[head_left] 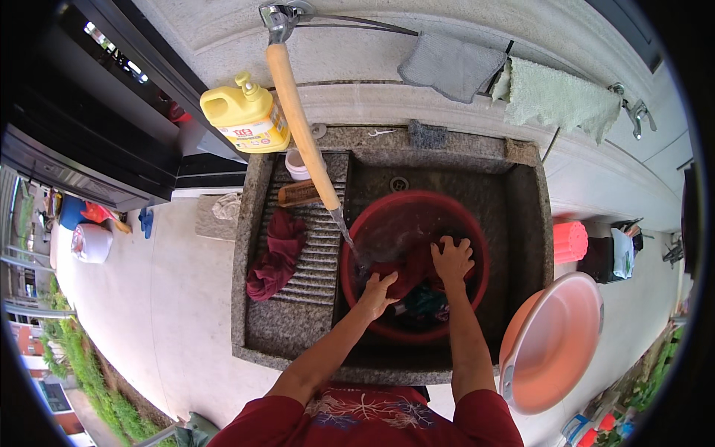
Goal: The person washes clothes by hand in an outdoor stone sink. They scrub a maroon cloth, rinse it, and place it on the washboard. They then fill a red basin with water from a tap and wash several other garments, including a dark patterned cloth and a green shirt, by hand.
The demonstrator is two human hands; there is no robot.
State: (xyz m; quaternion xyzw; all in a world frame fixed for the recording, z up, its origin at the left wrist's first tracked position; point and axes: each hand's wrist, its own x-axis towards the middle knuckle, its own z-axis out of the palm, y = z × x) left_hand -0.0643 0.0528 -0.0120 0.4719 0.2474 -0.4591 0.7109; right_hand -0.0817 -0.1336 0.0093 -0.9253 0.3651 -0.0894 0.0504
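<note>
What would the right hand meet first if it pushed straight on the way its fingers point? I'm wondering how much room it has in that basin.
The right hand points away from the person, so it would probably meet the far wall of the red basin first; depth is hard to judge.

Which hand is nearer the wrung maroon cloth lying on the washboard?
Left. The left hand is in the red basin, on the side towards the maroon cloth. The right hand presses laundry farther across the basin.
</note>
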